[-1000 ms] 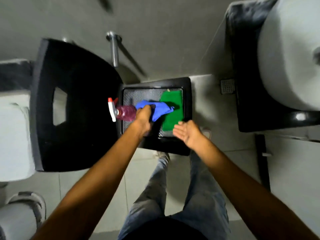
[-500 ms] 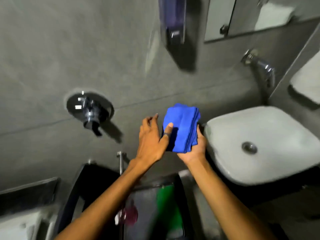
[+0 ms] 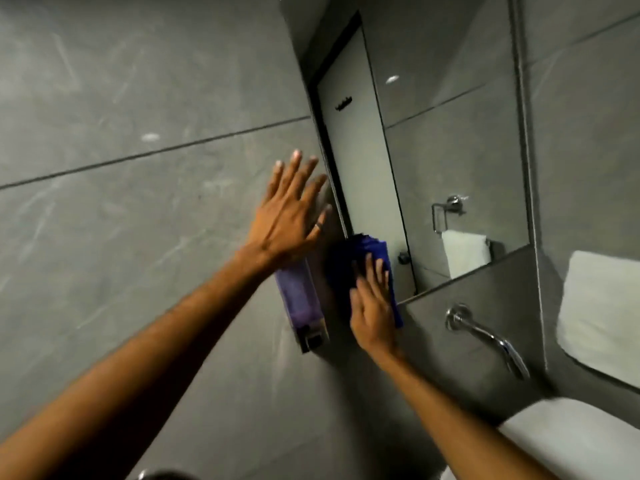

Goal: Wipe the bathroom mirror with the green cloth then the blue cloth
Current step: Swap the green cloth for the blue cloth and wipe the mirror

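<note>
The bathroom mirror [image 3: 446, 140] hangs on the grey tiled wall, upper right of centre. My right hand [image 3: 372, 306] presses the folded blue cloth [image 3: 360, 261] flat against the mirror's lower left corner. My left hand [image 3: 287, 213] is spread open, fingers apart, flat near the wall just left of the mirror's edge, holding nothing. The green cloth is out of sight.
A purple soap dispenser [image 3: 301, 303] is fixed to the wall under my left hand. A chrome tap [image 3: 485, 334] sticks out below the mirror, above the white basin [image 3: 571, 441]. A white towel [image 3: 602, 306] hangs at the right.
The view swung up from the tray to the mirror. The blue cloth went from my left hand on the tray to both hands, then to my right hand on the mirror. My left hand let go.
</note>
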### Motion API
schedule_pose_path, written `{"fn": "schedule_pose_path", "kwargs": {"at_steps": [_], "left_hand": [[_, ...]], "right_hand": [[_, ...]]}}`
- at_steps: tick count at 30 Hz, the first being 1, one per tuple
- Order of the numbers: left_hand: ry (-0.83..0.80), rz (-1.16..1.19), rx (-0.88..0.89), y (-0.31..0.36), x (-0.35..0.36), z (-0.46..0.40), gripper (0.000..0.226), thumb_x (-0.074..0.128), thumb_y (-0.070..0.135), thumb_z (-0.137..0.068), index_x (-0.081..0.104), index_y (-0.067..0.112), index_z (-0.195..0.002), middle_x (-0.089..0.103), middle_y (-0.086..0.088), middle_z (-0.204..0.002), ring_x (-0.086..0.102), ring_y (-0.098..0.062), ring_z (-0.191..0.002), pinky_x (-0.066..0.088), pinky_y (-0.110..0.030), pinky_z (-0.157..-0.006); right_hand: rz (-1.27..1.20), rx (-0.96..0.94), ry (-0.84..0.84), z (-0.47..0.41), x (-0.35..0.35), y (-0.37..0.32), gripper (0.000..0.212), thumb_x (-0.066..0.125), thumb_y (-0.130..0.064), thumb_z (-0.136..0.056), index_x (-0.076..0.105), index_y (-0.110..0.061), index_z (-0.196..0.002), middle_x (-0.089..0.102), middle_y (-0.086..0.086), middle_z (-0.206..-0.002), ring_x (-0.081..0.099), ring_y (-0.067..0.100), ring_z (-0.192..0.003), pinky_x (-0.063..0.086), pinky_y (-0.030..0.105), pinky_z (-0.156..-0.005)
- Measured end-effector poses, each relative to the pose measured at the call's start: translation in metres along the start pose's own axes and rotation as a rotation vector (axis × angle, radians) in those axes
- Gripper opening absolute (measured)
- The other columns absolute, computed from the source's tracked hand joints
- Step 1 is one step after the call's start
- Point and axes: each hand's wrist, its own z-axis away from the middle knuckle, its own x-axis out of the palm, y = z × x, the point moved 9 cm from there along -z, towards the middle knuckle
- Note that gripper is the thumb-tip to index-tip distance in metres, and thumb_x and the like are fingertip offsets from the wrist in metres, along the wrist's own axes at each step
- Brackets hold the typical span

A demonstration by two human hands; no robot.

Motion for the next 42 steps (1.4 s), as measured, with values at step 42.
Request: {"fn": "schedule_pose_path", "kwargs": {"at_steps": [42], "left_hand": [[0.179, -0.264, -0.09, -0.044, 0.009, -0.034, 0.074, 0.018, 0.06, -0.1, 0.014, 0.026, -0.166, 0.01, -0.008, -0.175, 0.003, -0.033, -0.162, -0.005, -0.057, -0.131]], "right_hand": [[0.48, -0.461, -0.017, -0.108, 0.004, -0.04, 0.061, 0.028, -0.038, -0.103, 0.009, -0.029, -0.16, 0.001, -0.003, -0.17, 0.002, 0.022, -0.158, 0.006, 0.051, -0.127]]}}
